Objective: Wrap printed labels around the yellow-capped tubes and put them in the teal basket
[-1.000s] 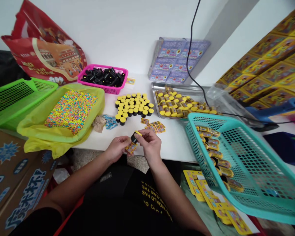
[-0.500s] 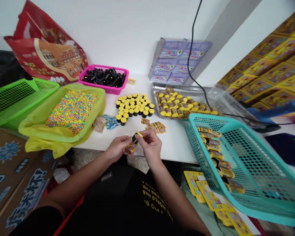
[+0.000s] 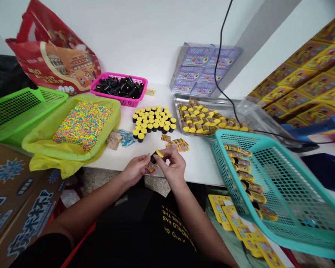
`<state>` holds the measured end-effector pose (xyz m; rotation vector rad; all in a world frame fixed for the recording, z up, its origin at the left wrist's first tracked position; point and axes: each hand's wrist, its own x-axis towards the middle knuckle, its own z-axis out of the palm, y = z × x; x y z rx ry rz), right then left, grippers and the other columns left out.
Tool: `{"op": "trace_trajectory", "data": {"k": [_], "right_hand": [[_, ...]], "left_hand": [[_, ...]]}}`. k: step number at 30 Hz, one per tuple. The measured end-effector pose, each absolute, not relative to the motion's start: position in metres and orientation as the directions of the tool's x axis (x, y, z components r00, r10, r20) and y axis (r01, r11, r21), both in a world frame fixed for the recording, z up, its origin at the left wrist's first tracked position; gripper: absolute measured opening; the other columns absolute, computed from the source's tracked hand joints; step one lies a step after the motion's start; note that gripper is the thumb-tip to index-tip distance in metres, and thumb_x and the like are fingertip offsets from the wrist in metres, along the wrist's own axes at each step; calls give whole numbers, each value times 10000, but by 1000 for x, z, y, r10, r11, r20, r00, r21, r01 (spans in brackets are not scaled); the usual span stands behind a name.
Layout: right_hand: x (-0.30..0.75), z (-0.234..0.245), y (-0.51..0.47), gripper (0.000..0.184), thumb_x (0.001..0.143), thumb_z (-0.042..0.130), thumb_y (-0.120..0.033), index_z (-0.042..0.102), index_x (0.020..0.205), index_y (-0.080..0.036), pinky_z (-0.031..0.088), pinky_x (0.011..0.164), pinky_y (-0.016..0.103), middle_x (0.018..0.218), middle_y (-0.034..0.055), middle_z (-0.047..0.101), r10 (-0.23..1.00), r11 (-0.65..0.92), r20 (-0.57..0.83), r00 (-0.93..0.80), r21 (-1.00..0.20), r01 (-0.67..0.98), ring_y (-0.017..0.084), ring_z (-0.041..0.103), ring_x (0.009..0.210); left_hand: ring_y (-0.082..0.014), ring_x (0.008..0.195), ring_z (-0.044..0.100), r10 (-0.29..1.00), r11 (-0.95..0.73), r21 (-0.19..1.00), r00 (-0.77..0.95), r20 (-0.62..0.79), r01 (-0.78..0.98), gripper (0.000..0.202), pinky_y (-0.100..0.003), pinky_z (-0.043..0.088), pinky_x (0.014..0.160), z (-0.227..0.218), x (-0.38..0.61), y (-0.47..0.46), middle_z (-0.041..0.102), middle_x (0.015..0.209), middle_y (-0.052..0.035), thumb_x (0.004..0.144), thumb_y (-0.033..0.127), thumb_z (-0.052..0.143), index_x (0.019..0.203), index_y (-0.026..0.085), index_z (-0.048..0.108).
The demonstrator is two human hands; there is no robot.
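Watching my table point(image 3: 198, 167) from afar | teal basket point(image 3: 241, 136): tubes point(image 3: 241, 162) | yellow bin point(image 3: 39, 143): candy point(image 3: 83, 124) | steel tray point(image 3: 223, 106): capped tubes point(image 3: 197, 119) | pink basket point(image 3: 128, 101): black pieces point(image 3: 123, 87) | right hand point(image 3: 174, 165) gripping cup point(image 3: 154, 158) at near edge | left hand point(image 3: 135, 169) pinching label point(image 3: 151, 166) against it

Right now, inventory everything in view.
Pot: 1, black-yellow, held
Sticker: 1, orange, held
Loose stickers: several, orange, front
Standing pots: dozens, black-yellow, centre
Beads: many, multicoloured, yellow liner
Basket: 1, pink, back
Cylinders: many, black, pink basket
Basket: 1, green, left
Basket: 1, teal, right
Tray: 1, silver, back
Wrapped pots: many, yellow, tray, teal basket
Boxes: 6 visible, purple, back
Boxes: stack, yellow, right
Bag: 1, red, left
Cards: several, yellow, right
Carton: 1+, brown, left
Table: 1, white, beneath
Left hand: 1, on sticker
Right hand: 1, on pot
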<state>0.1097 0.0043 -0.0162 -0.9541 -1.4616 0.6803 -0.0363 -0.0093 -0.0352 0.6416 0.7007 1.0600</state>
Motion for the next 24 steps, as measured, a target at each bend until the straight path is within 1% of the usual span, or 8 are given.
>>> {"op": "trace_trajectory", "data": {"k": [2,4,8,11,14,17,20,24], "right_hand": [[112,-15,5,136,764,749,-250,640,841,-225,437,549,269,731,-23,599,856,507,517,13,-844,178,109,517,590],[114,-16,6,141,755,756,-250,642,837,-227,440,554,272,735,-20,605,863,500,505,-5,-853,152,113,526,598],[113,-18,10,152,743,769,-280,643,810,-225,462,557,273,725,-14,638,922,387,387,-30,-922,18,128,571,617],[111,-19,9,175,727,785,-298,651,806,-220,469,555,272,723,-11,648,937,345,345,-53,-939,-15,130,578,613],[107,-20,5,177,730,788,-306,651,799,-218,449,542,266,701,-20,617,925,379,380,26,-925,30,119,541,588],[105,-22,2,172,741,781,-310,648,799,-218,435,546,265,674,-29,591,910,392,396,125,-918,52,119,524,588],[106,-23,3,173,735,785,-310,650,796,-221,439,557,269,677,-28,604,923,368,370,107,-929,32,122,533,597],[109,-20,7,168,708,805,-290,665,775,-226,445,563,261,690,-29,638,953,302,303,-5,-952,-53,115,552,596]], "left_hand": [[-143,622,618,928,345,773,315,-197,-533,421,-289,526,623,-34,-36,-10,661,718,-48,662,478,825,765,113,643],[-144,637,620,938,315,800,294,-182,-510,422,-297,532,649,-32,-35,-11,652,715,-38,663,489,820,729,122,624],[-134,631,620,966,231,869,212,-150,-437,428,-286,518,679,-31,-33,-12,658,713,-29,674,518,800,736,128,635],[-140,622,617,955,278,839,230,-189,-468,442,-283,508,647,-33,-33,-12,666,713,-40,664,525,804,756,127,635],[-139,580,608,922,363,788,312,-227,-497,489,-285,490,611,-34,-32,-10,677,714,-63,671,555,788,837,113,657],[-153,593,616,912,372,798,347,-219,-475,502,-289,475,600,-31,-34,-10,679,728,-75,730,582,725,887,108,679],[-153,684,614,935,301,855,307,-177,-422,425,-272,464,625,-27,-39,-10,680,787,-65,708,512,771,859,119,704],[-126,676,571,944,236,927,296,-147,-293,328,-254,433,670,-24,-48,-7,659,710,-27,638,406,843,749,126,714]]}}
